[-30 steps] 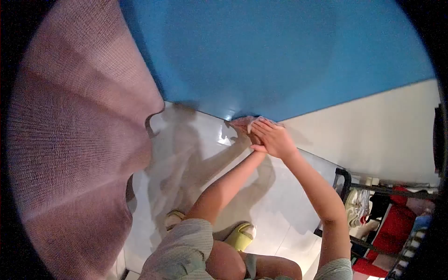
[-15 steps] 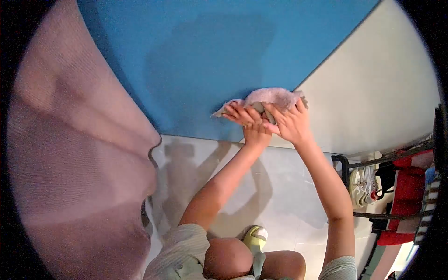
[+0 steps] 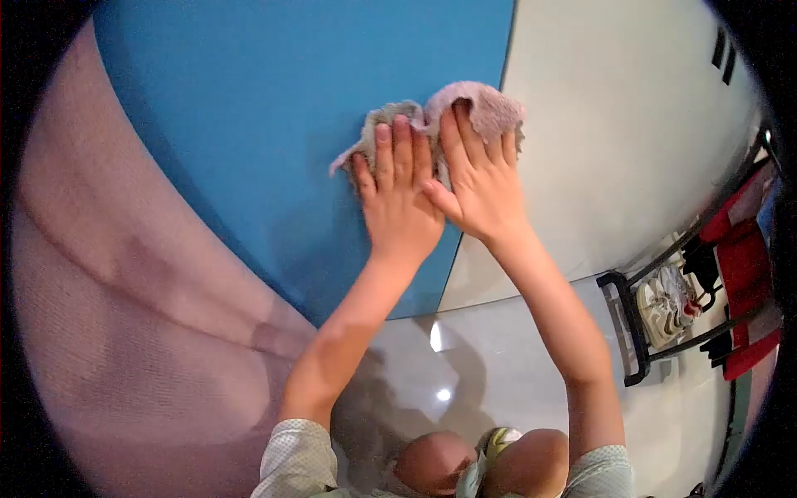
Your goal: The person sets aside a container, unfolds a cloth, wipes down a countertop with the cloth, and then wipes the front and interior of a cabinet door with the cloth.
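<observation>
Both of my hands press a crumpled pink and grey cloth (image 3: 486, 108) against an upright panel. My left hand (image 3: 398, 195) lies flat with fingers spread over the grey part of the cloth, on the blue surface (image 3: 274, 108). Just to its right, my right hand (image 3: 481, 178) is spread on the pink part, near the line where the blue meets the white surface (image 3: 614, 141). The thumb of my right hand touches the side of my left hand. All fingers point upward and away from me.
A mauve fabric (image 3: 124, 332) hangs along the left side. At the right, a black metal rack (image 3: 635, 332) holds shoes (image 3: 664, 307) and red cloth (image 3: 747, 266). Below are the glossy tiled floor (image 3: 531, 357), my knees and a yellow-green slipper (image 3: 500, 441).
Both hands have moved up the panel with the cloth, away from the floor edge. Their fingers have spread out flat, and the view has shifted so the blue-white line stands steeper.
</observation>
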Available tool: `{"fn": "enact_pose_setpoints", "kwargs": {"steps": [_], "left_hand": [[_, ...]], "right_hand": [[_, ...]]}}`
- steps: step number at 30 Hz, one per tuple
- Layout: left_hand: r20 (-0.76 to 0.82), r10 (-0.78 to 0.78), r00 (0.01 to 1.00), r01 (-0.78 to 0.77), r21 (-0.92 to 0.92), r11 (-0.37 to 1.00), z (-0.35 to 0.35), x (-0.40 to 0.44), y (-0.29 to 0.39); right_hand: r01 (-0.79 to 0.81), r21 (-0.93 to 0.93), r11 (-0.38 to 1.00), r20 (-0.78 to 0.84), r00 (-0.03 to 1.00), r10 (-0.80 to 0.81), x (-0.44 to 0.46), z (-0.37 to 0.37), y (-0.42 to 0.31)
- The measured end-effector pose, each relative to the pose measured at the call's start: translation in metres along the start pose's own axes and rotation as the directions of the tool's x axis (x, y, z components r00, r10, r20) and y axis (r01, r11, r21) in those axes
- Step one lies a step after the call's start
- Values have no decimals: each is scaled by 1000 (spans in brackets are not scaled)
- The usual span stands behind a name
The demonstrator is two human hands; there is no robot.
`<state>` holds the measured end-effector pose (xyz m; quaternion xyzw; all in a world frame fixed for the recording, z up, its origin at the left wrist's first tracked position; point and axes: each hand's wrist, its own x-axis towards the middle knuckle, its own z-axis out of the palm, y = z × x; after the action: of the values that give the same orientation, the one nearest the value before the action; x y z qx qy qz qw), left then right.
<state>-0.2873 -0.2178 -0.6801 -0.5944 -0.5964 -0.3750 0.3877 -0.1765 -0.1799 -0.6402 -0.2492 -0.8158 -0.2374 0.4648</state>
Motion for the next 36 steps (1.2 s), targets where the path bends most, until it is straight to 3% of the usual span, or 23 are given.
{"fn": "enact_pose_setpoints", "kwargs": {"steps": [4, 6, 9, 10, 13, 19, 23, 29, 32, 33, 36], "left_hand": [[34, 70, 997, -73, 110, 991, 3, -3, -9], [119, 117, 986, -134, 148, 980, 5, -23, -12], [198, 185, 962, -200, 57, 978, 11, -46, -18], [170, 199, 965, -214, 74, 974, 9, -44, -17], [182, 204, 962, -222, 87, 971, -6, -23, -18], [26, 224, 974, -226, 133, 965, -38, 69, -15], [-118, 183, 976, -160, 183, 970, -39, 86, -8], [-168, 72, 983, -35, 214, 976, -70, 141, 5], [-209, 64, 976, -8, 258, 966, -83, 181, 10], [-282, 36, 959, 25, 210, 977, -66, 134, 5], [-373, 54, 926, 10, 168, 986, -70, 143, 16]], "right_hand": [[-72, -5, 997, -42, 997, 71, -10, 15, -7], [-114, -24, 993, 48, 992, 115, -41, 29, -12], [-153, -32, 988, 141, 978, 156, -61, 30, -17], [-166, -30, 986, 160, 973, 169, -60, 28, -17], [-227, 69, 971, 68, 972, 223, -42, 20, -16], [-156, 67, 986, -180, 970, 165, 40, -14, 2], [-41, 104, 994, -182, 981, 60, 59, -31, 16], [15, 201, 979, -216, 976, 29, 98, -61, 36], [67, 374, 925, -272, 961, 40, 117, -80, 46], [129, 408, 904, -273, 962, -14, 76, -60, 32], [203, 491, 847, -275, 959, -71, 75, -75, 37]]}}
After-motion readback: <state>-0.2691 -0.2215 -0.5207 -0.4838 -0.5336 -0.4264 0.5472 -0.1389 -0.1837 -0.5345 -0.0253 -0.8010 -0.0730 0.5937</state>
